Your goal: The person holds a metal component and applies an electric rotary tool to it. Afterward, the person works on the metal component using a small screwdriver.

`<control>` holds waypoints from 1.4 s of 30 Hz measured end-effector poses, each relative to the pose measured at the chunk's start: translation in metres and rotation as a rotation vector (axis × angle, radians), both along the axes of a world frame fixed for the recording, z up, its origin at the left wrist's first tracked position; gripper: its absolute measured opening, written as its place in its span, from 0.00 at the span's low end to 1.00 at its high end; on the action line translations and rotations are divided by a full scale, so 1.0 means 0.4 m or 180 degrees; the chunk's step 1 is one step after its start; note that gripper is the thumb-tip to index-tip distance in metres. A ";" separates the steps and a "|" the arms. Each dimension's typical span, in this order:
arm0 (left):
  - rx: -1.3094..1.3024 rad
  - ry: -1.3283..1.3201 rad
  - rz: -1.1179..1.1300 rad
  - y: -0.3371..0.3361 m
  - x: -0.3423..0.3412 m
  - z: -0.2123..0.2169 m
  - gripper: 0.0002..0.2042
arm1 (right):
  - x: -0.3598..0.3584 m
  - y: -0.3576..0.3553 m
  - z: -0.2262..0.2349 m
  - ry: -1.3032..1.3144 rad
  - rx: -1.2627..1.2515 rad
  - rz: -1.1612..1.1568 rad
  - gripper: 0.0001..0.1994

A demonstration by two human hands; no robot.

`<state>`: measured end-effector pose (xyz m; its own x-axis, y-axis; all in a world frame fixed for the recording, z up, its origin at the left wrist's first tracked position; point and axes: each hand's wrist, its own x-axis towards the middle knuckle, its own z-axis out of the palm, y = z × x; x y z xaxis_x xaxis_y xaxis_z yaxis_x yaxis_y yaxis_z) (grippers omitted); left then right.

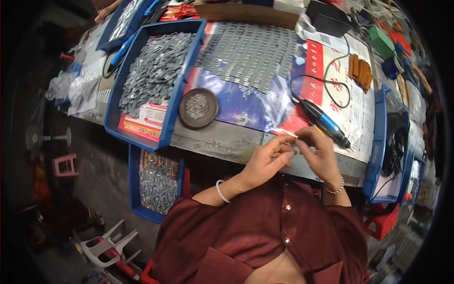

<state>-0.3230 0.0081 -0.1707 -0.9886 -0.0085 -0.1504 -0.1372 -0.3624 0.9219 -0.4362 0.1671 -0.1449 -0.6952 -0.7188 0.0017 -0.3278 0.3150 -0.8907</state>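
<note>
My left hand [268, 160] and my right hand [319, 152] meet over the front edge of the table, thumbs and fingertips pinched close together. Whatever lies between the fingertips is too small to make out. Just beyond my right hand lies a blue-and-black electric screwdriver [326, 124] with a black cord, its tip toward the near right. Farther off, rows of small grey parts [255, 54] cover the tabletop. Left of my hands stands a round brown dish [183, 113] holding tiny metal pieces [196, 106].
A blue tray [165, 128] heaped with grey parts [153, 71] sits at the table's left. Below it, another blue tray [134, 182] holds more parts. Blue bins [376, 142] flank the right edge. Brown pieces [360, 72] lie at the right, and a cardboard box [246, 15] stands behind.
</note>
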 end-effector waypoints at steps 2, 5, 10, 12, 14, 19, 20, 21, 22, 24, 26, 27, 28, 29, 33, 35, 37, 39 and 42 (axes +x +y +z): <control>-0.0387 0.0014 0.0203 -0.033 0.025 -0.011 0.17 | 0.036 -0.078 -0.002 -0.0095 -0.0275 0.0082 0.09; -0.0149 -0.0137 0.0896 -0.084 0.057 -0.027 0.12 | 0.060 -0.154 -0.010 -0.0331 -0.0344 0.0311 0.11; -0.0791 -0.0235 0.1239 -0.165 0.118 -0.012 0.08 | 0.106 -0.249 -0.009 -0.0820 -0.0468 0.0472 0.12; -0.1042 -0.0199 0.1578 -0.192 0.137 -0.010 0.06 | 0.112 -0.285 0.008 -0.0884 -0.0425 0.0553 0.15; -0.1351 -0.0282 0.1745 -0.223 0.152 0.010 0.05 | 0.117 -0.315 0.012 -0.1194 -0.0667 0.0649 0.17; -0.2223 -0.0078 0.3029 -0.382 0.181 0.094 0.04 | 0.043 -0.276 0.014 0.0482 -0.0897 0.0379 0.21; -0.2275 -0.0090 0.3205 -0.439 0.196 0.100 0.04 | 0.006 -0.236 0.011 0.0876 -0.0816 0.0147 0.20; -0.2614 -0.0228 0.3228 -0.510 0.218 0.088 0.04 | -0.028 -0.195 0.017 0.0940 -0.0630 -0.0231 0.15; -0.2709 -0.0296 0.3207 -0.567 0.241 0.076 0.06 | -0.052 -0.151 0.004 0.0808 -0.0561 -0.0640 0.13; -0.3105 -0.0764 0.2947 -0.656 0.257 0.059 0.09 | -0.116 -0.039 -0.018 0.1470 0.0059 -0.0997 0.14; -0.3627 -0.1157 0.2650 -0.700 0.282 0.048 0.11 | -0.153 0.057 -0.052 0.1648 0.0392 -0.1032 0.13; -0.3831 -0.1234 0.2698 -0.706 0.285 0.039 0.11 | -0.158 0.095 -0.064 0.1811 0.0672 -0.0983 0.13; -0.4046 -0.1317 0.2755 -0.690 0.271 0.040 0.12 | -0.150 0.115 -0.069 0.1602 0.0714 -0.1048 0.13; -0.4488 -0.1609 0.2782 -0.672 0.261 0.046 0.13 | -0.144 0.132 -0.072 0.1547 0.0735 -0.1106 0.12; -0.5147 -0.1612 0.3073 -0.561 0.197 0.077 0.17 | -0.132 0.166 -0.094 0.1685 0.0626 -0.1103 0.08; -0.4805 -0.0956 0.3012 -0.469 0.142 0.054 0.14 | -0.117 0.159 -0.107 0.1707 0.0617 -0.1006 0.08; -0.3664 -0.0271 0.2133 -0.330 0.061 0.063 0.09 | -0.099 0.146 -0.109 0.1760 0.0633 -0.0873 0.06; -0.3443 -0.0073 0.1230 -0.207 -0.008 0.034 0.08 | -0.089 0.128 -0.137 0.1978 0.0753 -0.0734 0.06; -0.3230 0.0393 0.0529 -0.086 -0.118 -0.039 0.07 | -0.076 0.119 -0.147 0.2285 0.1032 -0.0634 0.07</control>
